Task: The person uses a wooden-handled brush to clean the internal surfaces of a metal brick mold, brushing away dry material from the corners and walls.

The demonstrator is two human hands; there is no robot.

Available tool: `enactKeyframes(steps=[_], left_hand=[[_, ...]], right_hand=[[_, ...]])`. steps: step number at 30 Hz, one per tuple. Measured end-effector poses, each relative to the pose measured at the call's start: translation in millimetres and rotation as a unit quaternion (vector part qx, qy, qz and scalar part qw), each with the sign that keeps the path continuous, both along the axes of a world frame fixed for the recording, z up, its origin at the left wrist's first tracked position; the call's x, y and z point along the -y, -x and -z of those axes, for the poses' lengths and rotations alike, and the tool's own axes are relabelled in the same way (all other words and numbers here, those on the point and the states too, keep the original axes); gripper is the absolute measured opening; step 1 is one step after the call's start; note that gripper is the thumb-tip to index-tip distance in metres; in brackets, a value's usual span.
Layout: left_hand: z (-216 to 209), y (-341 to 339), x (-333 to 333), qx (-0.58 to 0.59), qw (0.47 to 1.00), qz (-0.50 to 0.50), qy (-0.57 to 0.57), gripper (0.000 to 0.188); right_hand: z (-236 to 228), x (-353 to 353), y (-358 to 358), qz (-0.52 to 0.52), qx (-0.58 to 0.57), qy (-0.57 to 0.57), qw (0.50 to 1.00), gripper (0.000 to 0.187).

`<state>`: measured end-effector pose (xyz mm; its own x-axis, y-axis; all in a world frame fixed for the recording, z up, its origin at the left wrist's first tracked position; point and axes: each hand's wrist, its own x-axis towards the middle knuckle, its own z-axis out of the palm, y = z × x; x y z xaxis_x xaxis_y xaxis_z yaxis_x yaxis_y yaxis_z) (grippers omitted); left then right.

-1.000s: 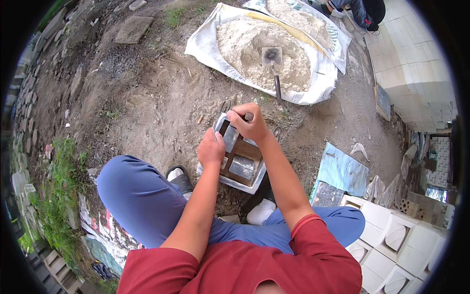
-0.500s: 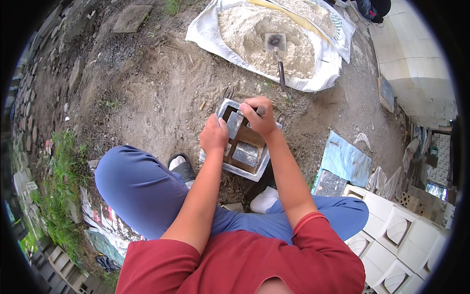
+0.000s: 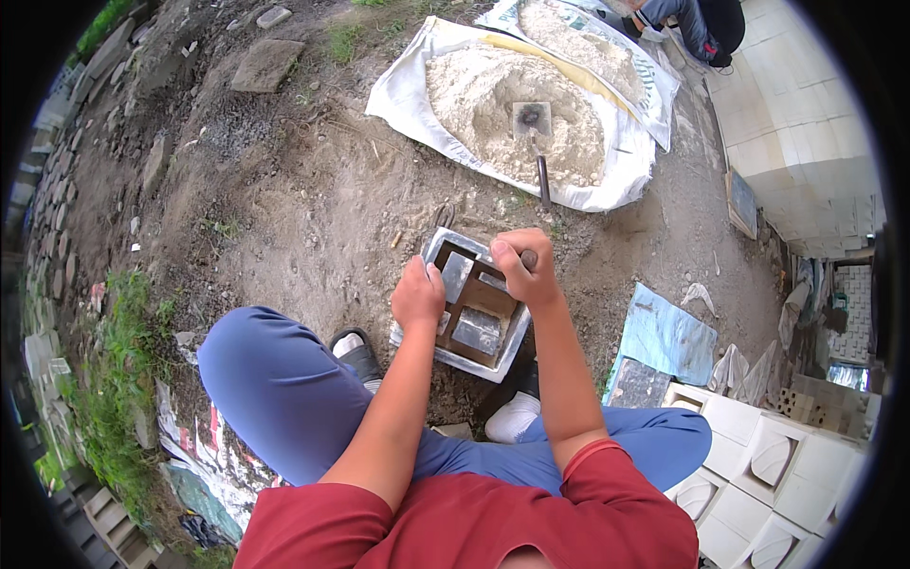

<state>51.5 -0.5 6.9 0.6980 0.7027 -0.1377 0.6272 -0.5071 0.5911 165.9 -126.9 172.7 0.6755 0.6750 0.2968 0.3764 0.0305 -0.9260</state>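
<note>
A metal block mould [image 3: 463, 363] with a pale, dusty rim sits on the ground in front of my feet. Dark metal plates [image 3: 477, 330] stand inside it, with brown recesses around them. My left hand [image 3: 417, 294] is closed on the mould's left side, its thumb along the rim. At the far right corner, my right hand [image 3: 527, 275] is wrapped round a tool's dark, round-ended handle [image 3: 529, 258]. The fist hides most of this tool, so its kind does not show. A looped metal handle [image 3: 444, 216] sticks out beyond the mould's far side.
Beyond the mould, white sacks [image 3: 398, 95] hold pale powder [image 3: 474, 85], with a trowel [image 3: 542, 175] lying on it. Pale moulded blocks [image 3: 735, 474] are stacked at the lower right. A blue sheet [image 3: 668, 322] lies nearby. Another person [image 3: 697, 24] is at the far right.
My right hand has slid rightward along the mould's far edge with the tool. My left hand stays on the mould. The view has tilted up, showing more of the other person.
</note>
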Motion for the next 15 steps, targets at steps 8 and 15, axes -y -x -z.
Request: enactKeyframes(steps=[8,15], left_hand=[[-1,1,7,-0.016,1.000,-0.003,0.002,0.032],[-5,-6,5,-0.018,1.000,-0.001,0.017,0.033]], right_hand=[[29,-5,-11,0.049,-0.027,-0.016,0.998,0.036],[43,-7,-11,0.099,-0.079,-0.018,0.992,0.034]])
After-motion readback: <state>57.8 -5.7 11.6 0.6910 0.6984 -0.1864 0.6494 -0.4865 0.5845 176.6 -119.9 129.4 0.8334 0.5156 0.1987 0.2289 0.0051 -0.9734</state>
